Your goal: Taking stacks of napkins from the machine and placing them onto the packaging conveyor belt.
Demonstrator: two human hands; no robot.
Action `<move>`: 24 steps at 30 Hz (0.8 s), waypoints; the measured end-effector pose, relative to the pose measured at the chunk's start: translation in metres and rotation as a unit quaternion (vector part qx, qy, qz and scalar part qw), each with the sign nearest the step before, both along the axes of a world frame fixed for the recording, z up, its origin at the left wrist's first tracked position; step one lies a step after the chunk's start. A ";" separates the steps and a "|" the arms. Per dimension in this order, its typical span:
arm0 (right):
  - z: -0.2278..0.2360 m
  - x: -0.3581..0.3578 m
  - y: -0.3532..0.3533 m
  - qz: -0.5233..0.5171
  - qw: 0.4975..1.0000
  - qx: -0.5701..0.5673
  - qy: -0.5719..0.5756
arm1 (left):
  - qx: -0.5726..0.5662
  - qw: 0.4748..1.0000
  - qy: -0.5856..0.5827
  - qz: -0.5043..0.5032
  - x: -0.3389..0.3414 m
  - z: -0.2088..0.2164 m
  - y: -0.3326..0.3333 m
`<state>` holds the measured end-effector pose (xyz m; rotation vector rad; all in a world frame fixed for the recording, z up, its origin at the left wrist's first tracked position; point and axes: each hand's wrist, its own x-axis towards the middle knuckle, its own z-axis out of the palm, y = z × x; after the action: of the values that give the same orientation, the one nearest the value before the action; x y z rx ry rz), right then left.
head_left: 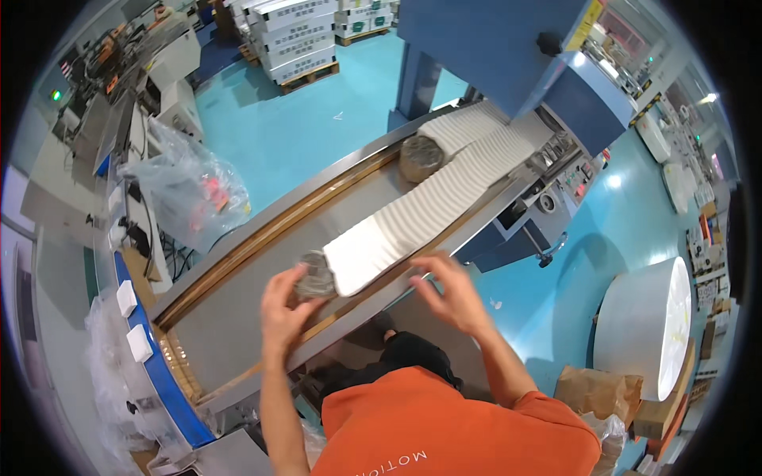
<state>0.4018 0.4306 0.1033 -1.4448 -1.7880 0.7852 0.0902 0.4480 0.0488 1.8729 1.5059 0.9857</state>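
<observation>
A long row of thin white pieces (444, 198), packed side by side like sheets, runs down the grey tray of a machine (238, 317). Against its near end sits a round grey block (317, 275), and my left hand (284, 313) has thumb and fingers around it. My right hand (452, 292) is over the tray's near edge, right of the row's end, with fingers apart and nothing in them. Farther up, a second white row (463, 127) ends at a similar brownish round block (421, 158). The rows' far ends go under the blue machine housing.
The blue machine (484, 47) stands at the far end, with a control panel (556, 194) on its side. Clear plastic bags (190, 186) hang at left. A large white drum (643, 329) and brown paper (595, 393) are at right. Stacked boxes (294, 32) stand behind.
</observation>
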 end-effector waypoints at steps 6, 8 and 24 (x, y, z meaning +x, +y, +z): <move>-0.014 0.101 0.056 -0.223 0.963 0.130 -0.075 | -0.154 0.916 -0.301 0.213 0.002 -0.037 0.001; -0.023 0.123 0.086 -0.244 0.964 0.090 -0.052 | -0.199 0.859 -0.444 0.159 0.036 -0.030 0.000; -0.059 0.181 0.185 -0.335 0.864 0.275 -0.257 | -0.158 0.958 -0.209 0.115 0.065 -0.012 -0.005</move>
<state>0.5830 0.6160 0.0447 -1.7750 -1.4877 -0.4801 0.1553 0.4428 0.0373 1.1967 1.5305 1.0867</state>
